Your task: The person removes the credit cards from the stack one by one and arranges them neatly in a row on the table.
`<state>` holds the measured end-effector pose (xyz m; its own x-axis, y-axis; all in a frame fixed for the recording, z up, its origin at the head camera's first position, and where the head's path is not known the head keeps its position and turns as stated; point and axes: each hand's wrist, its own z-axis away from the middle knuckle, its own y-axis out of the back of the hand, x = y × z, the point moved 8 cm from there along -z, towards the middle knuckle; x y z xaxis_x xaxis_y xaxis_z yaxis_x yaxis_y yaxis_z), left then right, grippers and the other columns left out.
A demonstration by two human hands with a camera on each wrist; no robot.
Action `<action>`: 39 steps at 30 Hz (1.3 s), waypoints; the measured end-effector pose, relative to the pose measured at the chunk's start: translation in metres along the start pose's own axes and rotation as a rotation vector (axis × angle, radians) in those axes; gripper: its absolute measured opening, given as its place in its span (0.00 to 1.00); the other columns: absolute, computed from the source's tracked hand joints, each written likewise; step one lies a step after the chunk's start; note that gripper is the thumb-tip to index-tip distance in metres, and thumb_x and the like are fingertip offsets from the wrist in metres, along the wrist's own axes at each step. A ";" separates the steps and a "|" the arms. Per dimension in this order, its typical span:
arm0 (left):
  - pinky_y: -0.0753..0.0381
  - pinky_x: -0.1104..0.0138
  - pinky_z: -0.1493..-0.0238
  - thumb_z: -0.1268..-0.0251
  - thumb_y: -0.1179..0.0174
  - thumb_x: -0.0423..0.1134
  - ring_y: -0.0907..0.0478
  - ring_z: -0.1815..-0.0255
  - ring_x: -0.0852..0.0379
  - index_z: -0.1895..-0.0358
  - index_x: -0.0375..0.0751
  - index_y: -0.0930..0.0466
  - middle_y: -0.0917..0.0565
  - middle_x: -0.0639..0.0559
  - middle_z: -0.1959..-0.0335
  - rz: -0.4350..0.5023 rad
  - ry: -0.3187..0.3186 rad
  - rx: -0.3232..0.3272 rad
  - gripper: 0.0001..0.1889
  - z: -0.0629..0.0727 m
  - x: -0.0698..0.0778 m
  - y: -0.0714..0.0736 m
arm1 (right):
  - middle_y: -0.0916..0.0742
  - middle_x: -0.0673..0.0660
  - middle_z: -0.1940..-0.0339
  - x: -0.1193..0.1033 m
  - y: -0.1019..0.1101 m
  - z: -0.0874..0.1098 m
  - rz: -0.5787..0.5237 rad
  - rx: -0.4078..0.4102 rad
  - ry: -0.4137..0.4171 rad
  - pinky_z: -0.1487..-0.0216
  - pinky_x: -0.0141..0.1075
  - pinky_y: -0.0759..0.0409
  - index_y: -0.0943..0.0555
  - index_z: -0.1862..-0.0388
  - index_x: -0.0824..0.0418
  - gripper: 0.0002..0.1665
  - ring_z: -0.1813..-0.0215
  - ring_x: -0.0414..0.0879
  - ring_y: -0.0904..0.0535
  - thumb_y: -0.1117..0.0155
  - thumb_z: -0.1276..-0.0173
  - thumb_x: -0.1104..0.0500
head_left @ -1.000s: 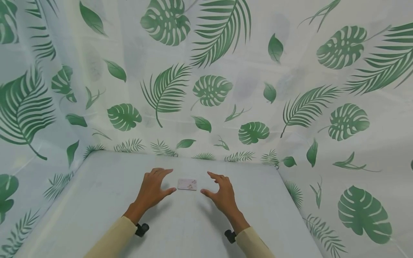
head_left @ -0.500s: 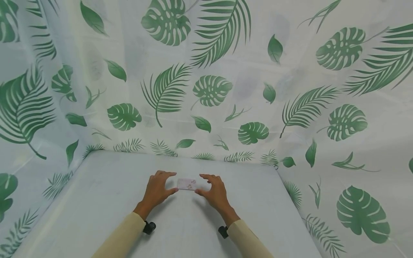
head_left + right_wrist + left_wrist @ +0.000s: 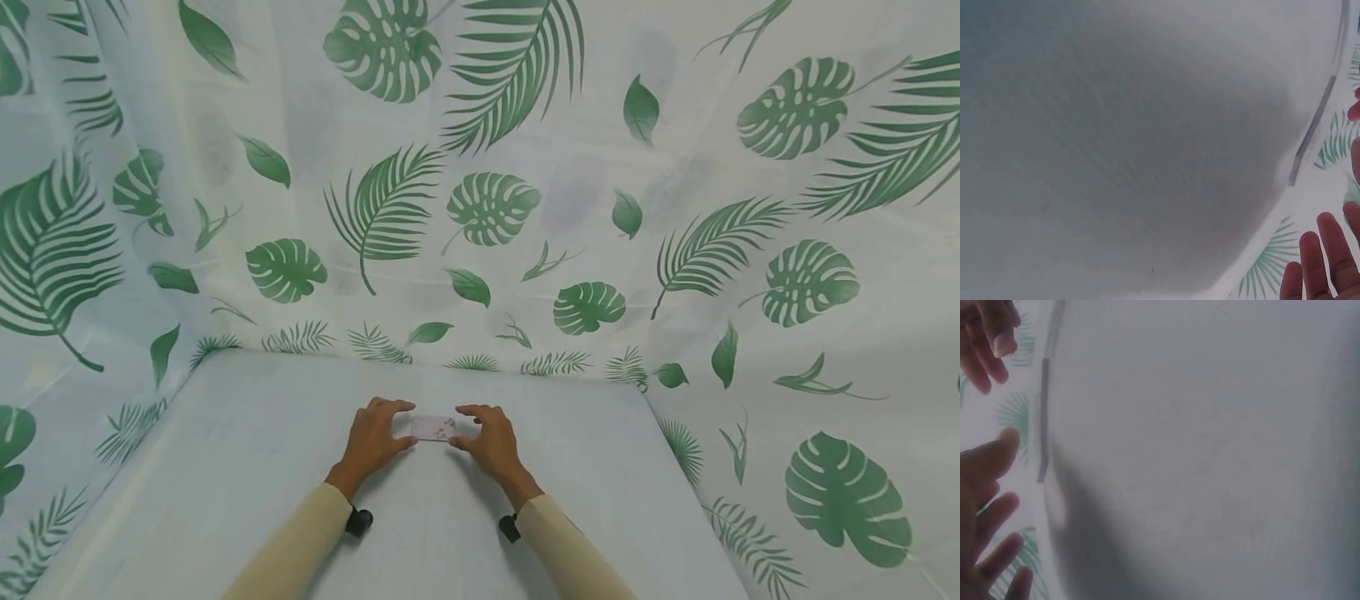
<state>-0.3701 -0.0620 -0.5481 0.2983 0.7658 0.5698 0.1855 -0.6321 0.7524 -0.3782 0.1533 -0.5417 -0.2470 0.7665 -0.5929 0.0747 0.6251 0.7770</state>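
A small, thin, pale pink rectangle (image 3: 433,428) with a flower print, like a card or flat case, lies on the white table. My left hand (image 3: 372,433) is at its left end and my right hand (image 3: 491,437) at its right end. Thumbs and fingers are spread apart, framing the rectangle; the head view does not settle whether the tips touch it. From the left wrist, the rectangle's dark thin edge (image 3: 1045,419) shows beyond the fingers (image 3: 999,550). In the right wrist view, its edge (image 3: 1313,131) shows near the fingers (image 3: 1313,262).
The white table (image 3: 442,533) is bordered by hanging white sheets (image 3: 510,275) printed with green leaves, at the back and both sides. A small black camera sits on each wrist, the left one (image 3: 360,522) and the right one (image 3: 509,527).
Both hands have moved inward from either side toward the pink rectangle, narrowing the gaps at its ends. The rectangle has stayed in about the same place.
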 end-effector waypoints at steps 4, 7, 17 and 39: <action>0.24 0.46 0.43 0.48 0.16 0.43 0.20 0.40 0.44 0.40 0.46 0.13 0.10 0.48 0.41 -0.008 0.023 -0.016 0.29 -0.003 -0.005 -0.011 | 0.09 0.52 0.42 0.001 -0.009 -0.005 0.034 -0.022 0.000 0.46 0.47 0.19 0.12 0.38 0.49 0.32 0.45 0.53 0.17 0.14 0.43 0.53; 0.24 0.47 0.44 0.49 0.16 0.43 0.19 0.41 0.44 0.41 0.46 0.12 0.10 0.48 0.43 -0.011 0.022 -0.015 0.29 -0.005 -0.007 -0.016 | 0.09 0.53 0.44 0.002 -0.014 -0.009 0.049 -0.033 -0.003 0.47 0.46 0.19 0.12 0.38 0.48 0.32 0.46 0.52 0.18 0.13 0.43 0.54; 0.24 0.48 0.45 0.49 0.16 0.42 0.19 0.42 0.45 0.41 0.47 0.12 0.09 0.48 0.43 0.001 0.027 -0.007 0.28 -0.008 -0.009 -0.024 | 0.10 0.55 0.44 -0.001 -0.021 -0.014 0.049 -0.064 -0.030 0.45 0.47 0.20 0.11 0.39 0.51 0.30 0.46 0.51 0.19 0.14 0.43 0.58; 0.19 0.46 0.41 0.45 0.18 0.40 0.19 0.43 0.45 0.41 0.47 0.12 0.11 0.47 0.43 0.009 0.044 -0.060 0.26 -0.012 -0.003 -0.022 | 0.11 0.52 0.45 0.001 -0.030 -0.017 0.047 -0.104 -0.069 0.42 0.47 0.20 0.12 0.40 0.50 0.27 0.45 0.49 0.22 0.18 0.39 0.61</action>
<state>-0.3867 -0.0493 -0.5624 0.2580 0.7652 0.5898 0.1259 -0.6319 0.7648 -0.3974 0.1329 -0.5618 -0.1782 0.8053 -0.5654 -0.0168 0.5721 0.8200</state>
